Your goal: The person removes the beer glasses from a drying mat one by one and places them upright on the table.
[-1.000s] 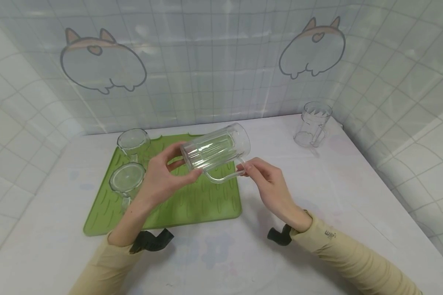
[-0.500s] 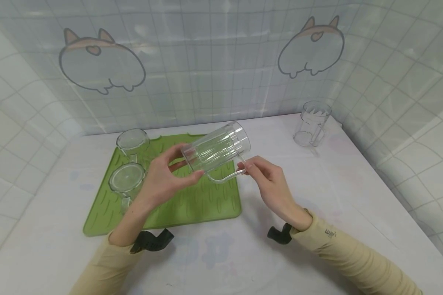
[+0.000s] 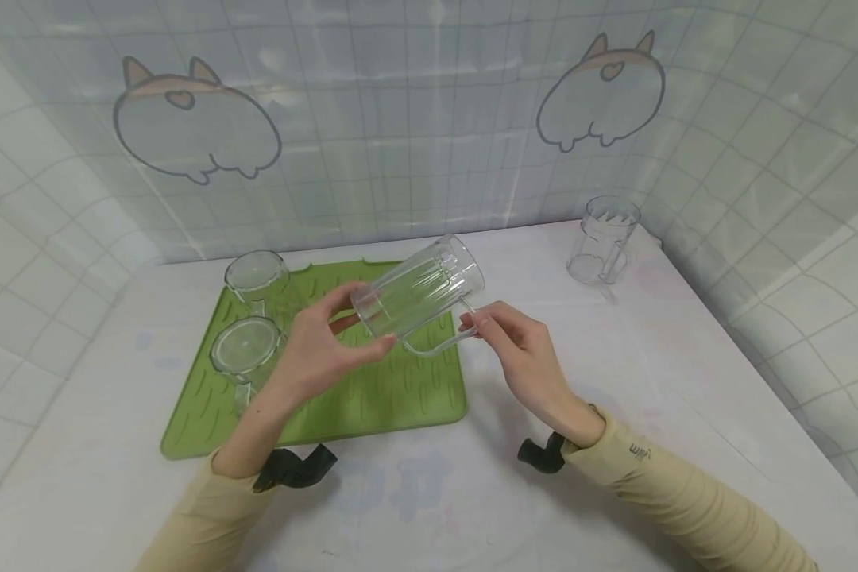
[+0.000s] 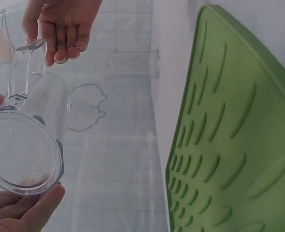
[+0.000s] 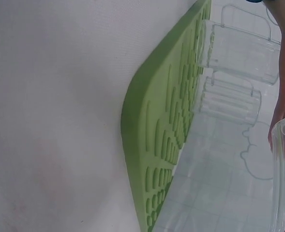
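Note:
A clear glass mug (image 3: 422, 287) is held tilted in the air above the green ridged mat (image 3: 400, 397), its mouth up to the right. My left hand (image 3: 318, 334) grips its base end between thumb and fingers. With thumb and fingertips, my right hand (image 3: 518, 345) pinches the handle near the mouth. In the left wrist view, the mug's round base (image 4: 23, 154) faces the camera and shows faint raised marks. Only part of the mug's side (image 5: 281, 169) appears at the right edge of the right wrist view.
Two more glass mugs, one behind (image 3: 256, 272) and one in front (image 3: 245, 345), stand upside down on the mat's left side. A further mug (image 3: 604, 242) stands upright at the table's back right corner. A tiled-pattern sheet (image 3: 415, 119) rises behind the table.
The mug has tilted a little steeper, its mouth rising slightly. Both hands keep nearly the same places on it.

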The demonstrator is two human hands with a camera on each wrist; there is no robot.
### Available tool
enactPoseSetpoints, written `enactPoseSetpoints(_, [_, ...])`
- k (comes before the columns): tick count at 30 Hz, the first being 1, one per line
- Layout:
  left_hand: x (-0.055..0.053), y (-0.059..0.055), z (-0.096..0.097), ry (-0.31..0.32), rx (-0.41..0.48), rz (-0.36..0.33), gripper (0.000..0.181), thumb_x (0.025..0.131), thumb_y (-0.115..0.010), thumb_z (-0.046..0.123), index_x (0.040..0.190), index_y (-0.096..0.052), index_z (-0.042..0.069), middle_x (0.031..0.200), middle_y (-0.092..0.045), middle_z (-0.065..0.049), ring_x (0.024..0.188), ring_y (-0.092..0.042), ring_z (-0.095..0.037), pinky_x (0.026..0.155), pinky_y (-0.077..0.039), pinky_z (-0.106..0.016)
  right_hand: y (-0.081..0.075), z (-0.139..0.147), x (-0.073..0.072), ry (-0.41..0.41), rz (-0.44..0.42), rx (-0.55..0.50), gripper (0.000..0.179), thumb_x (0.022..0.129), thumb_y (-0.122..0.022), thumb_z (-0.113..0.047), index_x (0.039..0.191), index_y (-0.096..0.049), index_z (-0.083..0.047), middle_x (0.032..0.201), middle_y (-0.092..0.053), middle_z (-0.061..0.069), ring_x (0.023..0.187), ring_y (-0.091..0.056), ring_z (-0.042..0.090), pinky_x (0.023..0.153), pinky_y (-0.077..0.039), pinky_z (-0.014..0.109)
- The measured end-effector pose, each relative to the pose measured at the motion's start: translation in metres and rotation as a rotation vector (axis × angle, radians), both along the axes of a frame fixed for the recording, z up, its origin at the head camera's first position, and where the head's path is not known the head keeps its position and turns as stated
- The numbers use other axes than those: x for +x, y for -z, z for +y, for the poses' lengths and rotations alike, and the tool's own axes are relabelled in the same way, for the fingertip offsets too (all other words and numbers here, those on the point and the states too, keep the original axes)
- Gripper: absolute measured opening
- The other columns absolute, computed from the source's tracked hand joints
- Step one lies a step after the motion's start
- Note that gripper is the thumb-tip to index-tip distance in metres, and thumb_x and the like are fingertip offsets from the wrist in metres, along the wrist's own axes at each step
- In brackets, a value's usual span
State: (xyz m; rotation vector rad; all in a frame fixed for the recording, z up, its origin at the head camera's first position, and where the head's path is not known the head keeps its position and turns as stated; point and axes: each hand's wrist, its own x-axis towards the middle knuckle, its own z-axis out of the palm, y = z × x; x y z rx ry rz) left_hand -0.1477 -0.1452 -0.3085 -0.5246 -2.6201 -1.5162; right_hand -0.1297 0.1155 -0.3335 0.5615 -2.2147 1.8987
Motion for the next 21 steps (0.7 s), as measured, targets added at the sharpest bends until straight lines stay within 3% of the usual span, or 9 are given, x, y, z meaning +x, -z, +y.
enactPoseSetpoints(5, [-0.0008, 0.0028, -0.0002, -0.011, -0.029, -0.013, 0.065, 0.074, -0.080, 0.032, 0.128, -0.050, 0.013, 0.119, -0.058, -0.005, 0.114, -0.057, -0.025, 0.094, -0.052, -0.029, 0.0009, 0.0005, 0.0000, 0.006, -0.005, 0.007, 0.022, 0.098, -0.050, -0.022, 0.101, -0.067, -0.009, 0.099, -0.067, 0.004, 0.096, -0.061, 0.015, 0.090, -0.053, 0.032])
enactPoseSetpoints(21, [-0.0001, 0.0043, 0.0035, -0.022, -0.126, -0.017, 0.069, 0.070, -0.081, 0.039, 0.127, -0.050, 0.014, 0.116, -0.058, -0.001, 0.108, -0.060, -0.025, 0.085, -0.056, -0.034, -0.0011, 0.0005, 0.0008, 0.003, 0.018, -0.019, 0.020, 0.097, -0.053, -0.025, 0.101, -0.067, -0.012, 0.099, -0.067, 0.002, 0.098, -0.060, 0.017, 0.090, -0.053, 0.032])
